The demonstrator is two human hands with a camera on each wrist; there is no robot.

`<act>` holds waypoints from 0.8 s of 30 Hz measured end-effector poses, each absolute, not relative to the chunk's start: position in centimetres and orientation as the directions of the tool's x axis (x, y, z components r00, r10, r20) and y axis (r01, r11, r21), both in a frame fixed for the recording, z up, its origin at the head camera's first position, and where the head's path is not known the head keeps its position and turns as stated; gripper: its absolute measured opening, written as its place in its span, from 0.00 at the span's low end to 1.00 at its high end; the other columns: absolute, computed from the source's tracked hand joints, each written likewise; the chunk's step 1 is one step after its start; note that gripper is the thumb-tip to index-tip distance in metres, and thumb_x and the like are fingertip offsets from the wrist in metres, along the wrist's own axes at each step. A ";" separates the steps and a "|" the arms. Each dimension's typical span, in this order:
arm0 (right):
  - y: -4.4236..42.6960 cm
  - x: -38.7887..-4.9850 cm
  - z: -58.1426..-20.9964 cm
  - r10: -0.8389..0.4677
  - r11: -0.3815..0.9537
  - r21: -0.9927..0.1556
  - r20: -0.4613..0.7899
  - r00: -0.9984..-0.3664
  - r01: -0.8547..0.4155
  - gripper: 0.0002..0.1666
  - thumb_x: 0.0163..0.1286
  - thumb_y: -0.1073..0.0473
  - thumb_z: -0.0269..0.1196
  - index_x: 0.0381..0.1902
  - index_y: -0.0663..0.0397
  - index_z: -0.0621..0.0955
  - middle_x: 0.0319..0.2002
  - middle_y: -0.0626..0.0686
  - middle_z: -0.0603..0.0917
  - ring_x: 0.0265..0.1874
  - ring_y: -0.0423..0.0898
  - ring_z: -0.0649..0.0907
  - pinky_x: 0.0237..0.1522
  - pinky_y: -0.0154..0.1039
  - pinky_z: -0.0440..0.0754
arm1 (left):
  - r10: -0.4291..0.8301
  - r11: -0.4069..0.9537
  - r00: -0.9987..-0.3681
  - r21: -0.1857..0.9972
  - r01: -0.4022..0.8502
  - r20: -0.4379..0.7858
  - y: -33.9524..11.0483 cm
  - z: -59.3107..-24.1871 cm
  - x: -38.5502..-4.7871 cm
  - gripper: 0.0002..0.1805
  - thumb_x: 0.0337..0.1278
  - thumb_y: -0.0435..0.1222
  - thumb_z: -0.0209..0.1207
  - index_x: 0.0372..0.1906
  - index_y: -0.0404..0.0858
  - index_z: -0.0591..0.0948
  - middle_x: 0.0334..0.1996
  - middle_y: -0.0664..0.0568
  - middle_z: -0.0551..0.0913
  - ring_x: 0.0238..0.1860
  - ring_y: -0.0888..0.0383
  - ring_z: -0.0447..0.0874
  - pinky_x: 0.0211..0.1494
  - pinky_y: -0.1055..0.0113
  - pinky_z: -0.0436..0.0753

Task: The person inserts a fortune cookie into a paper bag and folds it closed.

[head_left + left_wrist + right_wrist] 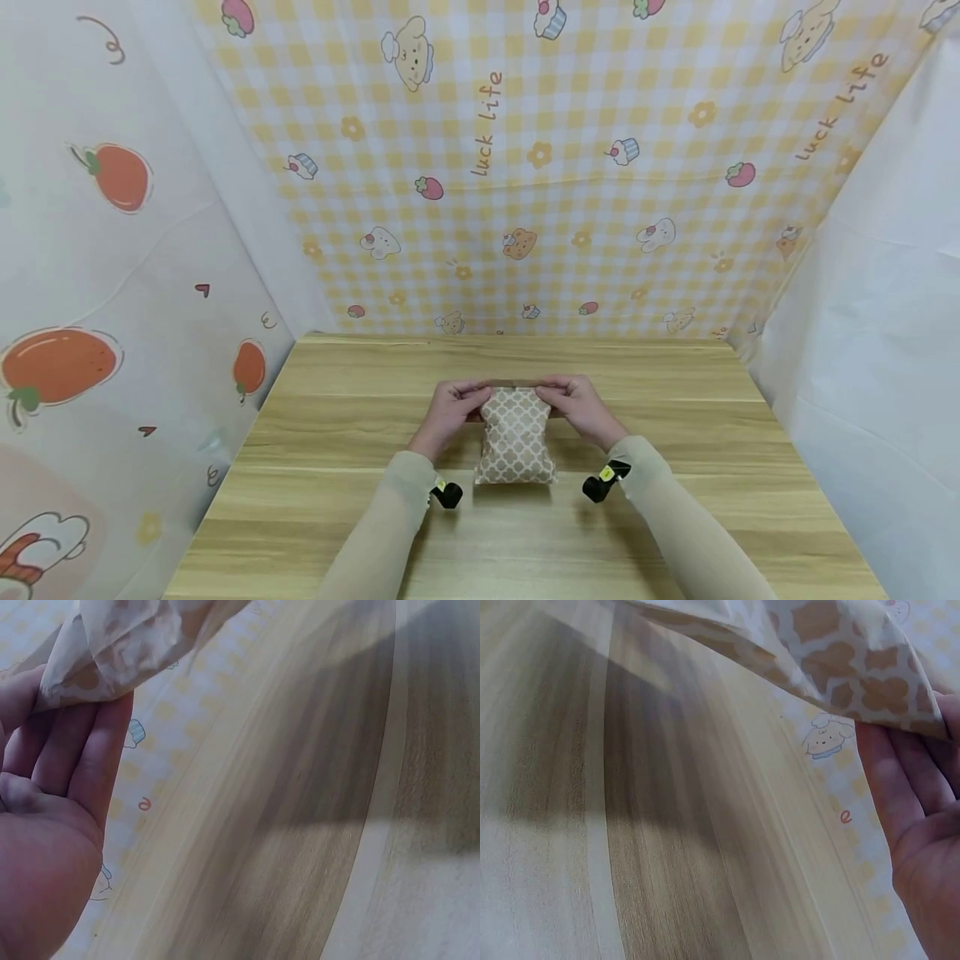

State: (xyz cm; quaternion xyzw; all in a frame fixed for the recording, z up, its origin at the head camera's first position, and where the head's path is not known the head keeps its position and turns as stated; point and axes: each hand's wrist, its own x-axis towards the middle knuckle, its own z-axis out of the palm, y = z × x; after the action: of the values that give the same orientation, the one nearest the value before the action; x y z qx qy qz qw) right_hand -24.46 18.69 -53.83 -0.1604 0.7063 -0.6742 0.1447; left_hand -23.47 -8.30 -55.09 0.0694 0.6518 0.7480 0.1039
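Observation:
A tan paper bag [517, 437] with a white lattice pattern is held up above the table, its far corners between both hands. My left hand [453, 406] pinches the far left corner, thumb on top and fingers beneath. At the far right corner my right hand [581, 405] has the same grip. A plain brown strip [513, 383] shows along the bag's far edge. From below, the left wrist view has the bag [124, 652] over the fingers of the left hand [56, 802]. In the right wrist view the patterned bag [855, 667] rests over the right fingers [889, 772].
The wood-grain table [337, 492] lies under both arms. A yellow checked cloth [517, 283] with cartoon prints hangs behind it. White printed sheeting [187, 275] stands at the left, and a plain white sheet [862, 333] at the right. Each wrist carries a small black camera [448, 495].

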 end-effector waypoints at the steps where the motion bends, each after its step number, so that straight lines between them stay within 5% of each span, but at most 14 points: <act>1: 18.7 -24.5 -53.8 -0.426 0.028 -0.999 0.014 -0.905 -0.028 0.21 0.82 0.62 0.59 0.63 0.74 0.80 0.47 0.55 0.91 0.41 0.45 0.90 0.43 0.43 0.90 | 0.250 -0.132 -0.968 0.989 -0.064 -0.029 -8.3 -55.0 -23.4 0.17 0.72 0.29 0.62 0.61 0.28 0.83 0.46 0.41 0.91 0.35 0.58 0.91 0.41 0.64 0.90; 9: 19.0 -24.3 -53.9 -0.465 -0.079 -0.997 0.023 -0.885 0.016 0.18 0.80 0.69 0.55 0.57 0.82 0.77 0.46 0.51 0.89 0.42 0.46 0.90 0.46 0.44 0.90 | 0.270 -0.148 -0.963 0.988 -0.047 -0.005 -8.5 -55.1 -23.4 0.13 0.71 0.25 0.59 0.55 0.24 0.84 0.41 0.45 0.92 0.33 0.57 0.91 0.41 0.63 0.90; 19: 19.3 -24.2 -54.0 -0.493 -0.144 -0.984 -0.018 -0.870 0.102 0.17 0.78 0.71 0.50 0.51 0.76 0.83 0.46 0.51 0.90 0.44 0.46 0.90 0.50 0.49 0.88 | 0.274 -0.163 -0.961 0.983 -0.085 -0.038 -8.6 -54.9 -23.2 0.13 0.72 0.26 0.53 0.51 0.23 0.84 0.43 0.46 0.90 0.35 0.57 0.91 0.46 0.56 0.90; 24: 19.4 -24.2 -54.0 -0.505 -0.188 -0.975 -0.009 -0.863 0.120 0.16 0.78 0.68 0.51 0.47 0.68 0.86 0.45 0.51 0.90 0.43 0.45 0.90 0.49 0.48 0.89 | 0.256 -0.163 -0.966 0.983 -0.083 -0.039 -8.4 -55.0 -23.2 0.14 0.76 0.33 0.56 0.49 0.24 0.86 0.42 0.46 0.91 0.34 0.57 0.91 0.43 0.60 0.90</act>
State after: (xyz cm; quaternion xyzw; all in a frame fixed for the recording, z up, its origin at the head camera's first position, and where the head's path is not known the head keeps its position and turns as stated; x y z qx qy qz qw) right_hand -24.17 19.40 -54.02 -0.1598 0.6027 -0.7538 0.2072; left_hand -23.21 -8.36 -55.03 0.0677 0.6373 0.7595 0.1114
